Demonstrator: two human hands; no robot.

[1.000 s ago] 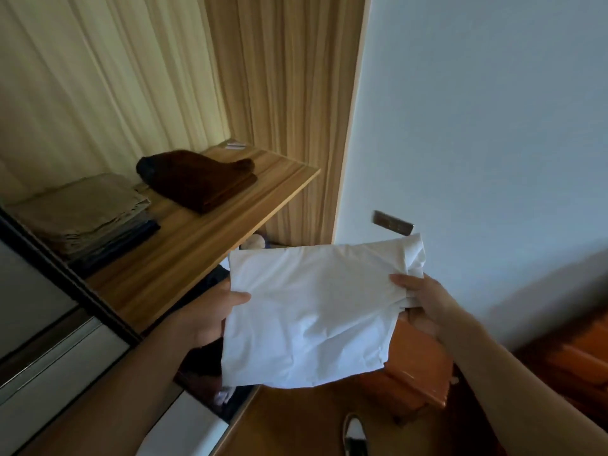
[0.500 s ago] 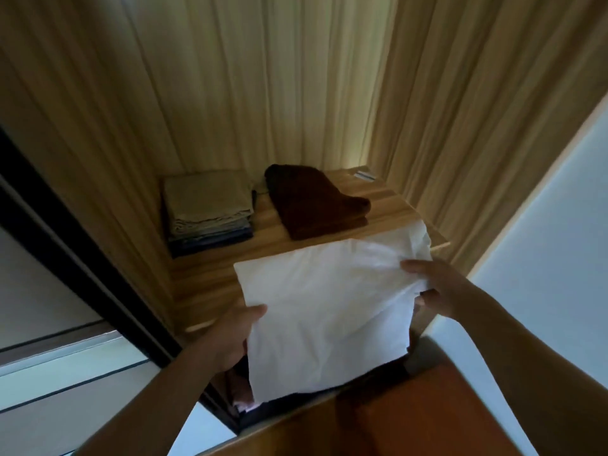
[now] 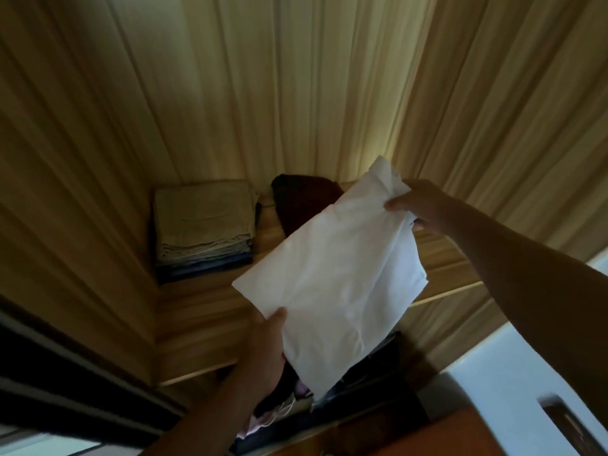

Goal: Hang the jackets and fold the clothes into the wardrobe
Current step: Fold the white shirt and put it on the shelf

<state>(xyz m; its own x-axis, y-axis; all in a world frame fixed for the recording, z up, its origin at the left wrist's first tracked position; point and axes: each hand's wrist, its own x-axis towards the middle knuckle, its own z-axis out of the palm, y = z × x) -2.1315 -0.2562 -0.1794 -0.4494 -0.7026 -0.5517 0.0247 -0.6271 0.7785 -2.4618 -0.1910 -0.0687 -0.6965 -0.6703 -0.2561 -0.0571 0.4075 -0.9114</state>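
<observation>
I hold a folded white garment (image 3: 332, 278) tilted over the wooden wardrobe shelf (image 3: 197, 311). My left hand (image 3: 266, 343) grips its near lower corner, thumb on top. Far up on the right, my right hand (image 3: 418, 205) pinches its top corner, arm stretched into the wardrobe. On the shelf lies a stack of folded beige and dark blue clothes (image 3: 204, 225) at the back left. A folded dark brown garment (image 3: 302, 199) sits beside the stack, partly hidden behind the white one.
Wood-grain wardrobe walls (image 3: 296, 93) close in the shelf at the back and both sides. A dark sliding-door track (image 3: 65, 383) runs along the lower left. Below the shelf, dark and pink clothes (image 3: 283, 409) lie in a lower compartment. A white wall (image 3: 526, 383) is at lower right.
The view swung from the wall into the wardrobe. Both hands carried the white garment up and forward over the shelf, my right hand reaching deeper, so it now covers part of the brown garment.
</observation>
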